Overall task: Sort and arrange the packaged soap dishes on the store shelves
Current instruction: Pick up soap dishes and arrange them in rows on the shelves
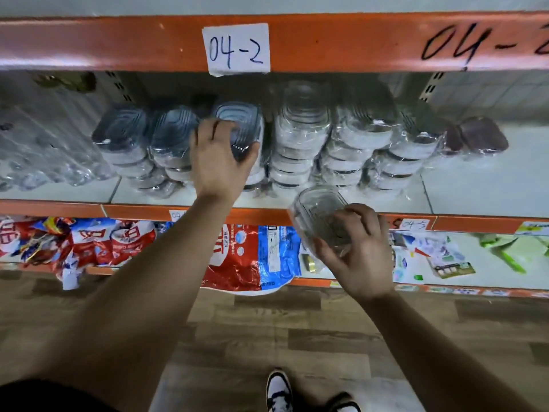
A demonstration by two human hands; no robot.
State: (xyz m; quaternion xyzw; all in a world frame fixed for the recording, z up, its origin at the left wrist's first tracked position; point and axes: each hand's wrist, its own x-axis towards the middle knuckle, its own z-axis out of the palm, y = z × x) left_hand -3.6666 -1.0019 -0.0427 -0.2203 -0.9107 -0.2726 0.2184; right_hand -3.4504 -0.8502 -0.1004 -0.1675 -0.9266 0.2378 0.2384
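Orange steel beams frame the white shelf (490,191) in front of you, and the upper beam (356,40) carries a paper label (236,49) hand-marked "04-2".

Your left hand (221,162) reaches onto that shelf and grips the grey-blue soap dish (240,123). This dish tops the third grey-blue stack from the left, and your fingers curl over its near end while the thumb presses its right side. Two more grey-blue stacks (121,135) stand just to its left, all film-wrapped and leaning back.

Your right hand (359,251) holds a clear soap dish (319,212) off the shelf, just in front of its orange front edge. The fingers and thumb are closed around the dish's lower end, and the dish is tilted up and to the left. Directly behind it on the shelf stand the clear stacks (303,129), several columns touching one another. To their right lie a few dark maroon dishes (481,135), and wrapped clear items at the far left are too blurred to name.

On the shelf below, red and blue bags (237,257) hang over the edge. The floor (267,328) is wood-patterned, and your shoes (279,391) show at the bottom.
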